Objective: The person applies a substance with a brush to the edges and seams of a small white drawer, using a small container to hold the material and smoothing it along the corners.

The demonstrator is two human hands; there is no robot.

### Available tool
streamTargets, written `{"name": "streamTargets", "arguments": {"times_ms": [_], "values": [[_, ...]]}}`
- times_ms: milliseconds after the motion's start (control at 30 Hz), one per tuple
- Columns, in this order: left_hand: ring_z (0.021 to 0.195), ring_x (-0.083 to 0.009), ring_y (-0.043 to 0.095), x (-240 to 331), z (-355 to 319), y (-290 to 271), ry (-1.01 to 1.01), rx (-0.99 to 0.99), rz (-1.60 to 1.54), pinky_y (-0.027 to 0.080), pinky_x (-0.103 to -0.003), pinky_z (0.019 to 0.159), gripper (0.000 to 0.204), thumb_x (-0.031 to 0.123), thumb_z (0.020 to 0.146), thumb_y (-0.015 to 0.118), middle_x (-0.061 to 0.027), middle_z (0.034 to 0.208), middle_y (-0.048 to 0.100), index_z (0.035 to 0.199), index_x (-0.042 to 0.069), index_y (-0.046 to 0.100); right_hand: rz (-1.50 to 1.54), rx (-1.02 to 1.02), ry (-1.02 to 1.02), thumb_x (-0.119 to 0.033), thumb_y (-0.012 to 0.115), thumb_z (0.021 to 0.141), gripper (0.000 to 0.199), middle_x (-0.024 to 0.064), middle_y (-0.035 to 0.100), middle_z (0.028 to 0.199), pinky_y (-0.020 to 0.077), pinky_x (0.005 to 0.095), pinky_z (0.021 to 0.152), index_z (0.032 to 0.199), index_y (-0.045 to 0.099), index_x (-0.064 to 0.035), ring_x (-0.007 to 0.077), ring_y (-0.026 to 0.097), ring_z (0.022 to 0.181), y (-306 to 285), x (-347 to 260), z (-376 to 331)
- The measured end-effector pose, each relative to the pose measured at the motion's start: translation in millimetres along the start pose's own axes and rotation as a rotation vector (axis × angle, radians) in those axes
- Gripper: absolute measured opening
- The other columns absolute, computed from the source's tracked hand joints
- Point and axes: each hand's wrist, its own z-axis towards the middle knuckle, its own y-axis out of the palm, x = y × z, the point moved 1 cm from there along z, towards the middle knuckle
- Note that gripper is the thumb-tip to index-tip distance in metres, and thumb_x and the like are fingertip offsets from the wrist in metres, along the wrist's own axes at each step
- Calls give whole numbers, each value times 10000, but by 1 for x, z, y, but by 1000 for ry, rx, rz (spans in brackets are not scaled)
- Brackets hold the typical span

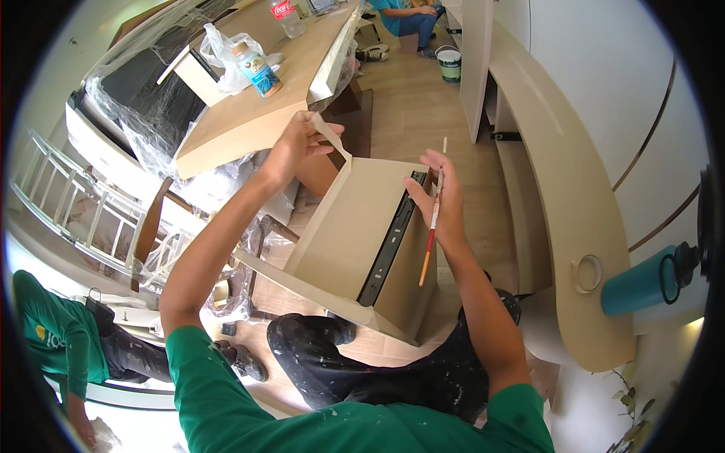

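A beige drawer (346,226) rests tilted in front of me, with a black metal slide rail (390,240) along its side. At its far left corner my left hand (293,151) pinches a strip of beige masking tape (331,134), which runs down to the drawer's corner. My right hand (447,202) is at the far right corner, by the end of the rail, thumb and fingers apart. A thin paintbrush (431,235) with a red and orange handle is held in that hand, light end upward.
Left, a wooden table (249,124) bears a juice bottle (257,69) and a plastic bag (219,54). On the right, a curved beige counter (578,181) carries a tape roll (586,273) and a teal flask (642,281). One co-worker (57,332) is lower left, another (411,19) sits far back near a bucket (448,64).
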Motion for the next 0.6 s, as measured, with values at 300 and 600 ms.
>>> {"name": "streamTargets", "arguments": {"times_ms": [300,600], "values": [[1157,-281,639,-28,29,-5,262,-298,718,508,-399,1020,538,-116,889,489,-149,1210,651,1391,69,549,-15,-14,-8,-155,839,854,641,274,659,1294,463,413,1083,1373,515,36,338,642,1242,-2,0,2],[1147,-307,623,-7,39,2,418,-546,1186,516,-422,992,337,-22,884,624,-110,1105,649,1192,58,734,-20,-7,-22,-165,846,851,651,281,658,1296,475,419,1067,1380,519,25,353,645,1233,-1,2,1]]}}
